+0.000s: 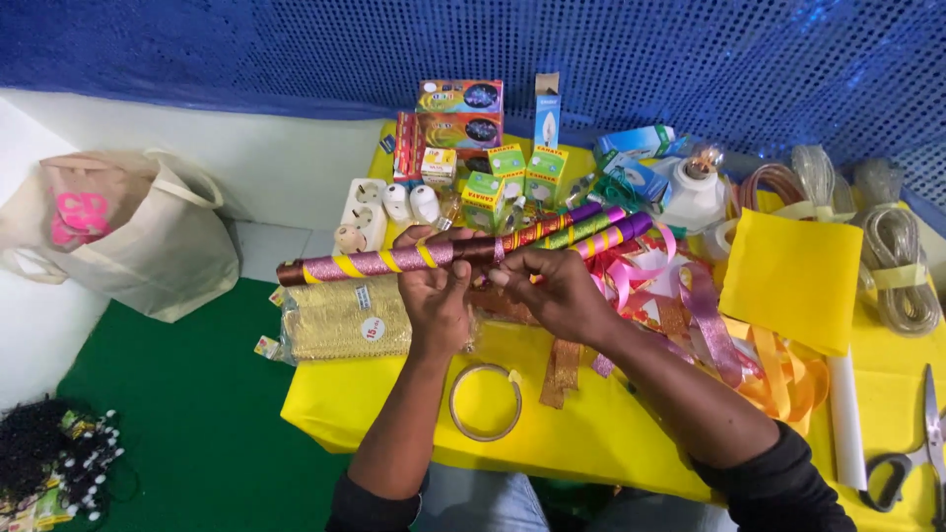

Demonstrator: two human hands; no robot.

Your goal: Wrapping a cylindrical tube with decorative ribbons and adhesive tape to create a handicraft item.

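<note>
My left hand (435, 292) grips a long stick (365, 264) wrapped in purple, gold and dark ribbon, held level above the yellow table (581, 433). My right hand (554, 288) pinches the stick just right of the left hand, fingers closed on its wrapping. Behind it lie two more decorated sticks (591, 232), striped purple, green and yellow. A roll of clear tape (485, 402) lies flat on the table below my hands. A strip of gold ribbon (563, 372) hangs down near my right wrist.
Small boxes (505, 169), white sockets (363, 211) and a bulb holder (693, 189) fill the back. A gold lace pack (340, 320) sits left, yellow paper (793, 276) and loose ribbons (690, 305) right, scissors (921, 453) at the far right. A cloth bag (128, 232) stands on the floor.
</note>
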